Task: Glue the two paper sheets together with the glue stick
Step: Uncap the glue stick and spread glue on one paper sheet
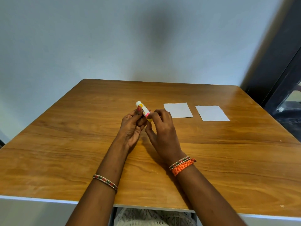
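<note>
Glue stick (144,111), white-capped, yellow-and-pink label, tilted above wooden table (81,136); clamped by left hand (132,126) fingers, right hand (162,128) fingers pinching lower end. Two white paper sheets (178,110) (211,113) flat, apart, to the right.

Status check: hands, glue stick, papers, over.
Left hand holds glue stick above the table; right hand grips its lower end. Two paper sheets flat, apart, unglued. Nothing in the way.

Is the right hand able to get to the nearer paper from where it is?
Probably yes. The nearer paper lies flat just beside the right hand, with only bare table between, though its fingers are busy on the glue stick.
</note>
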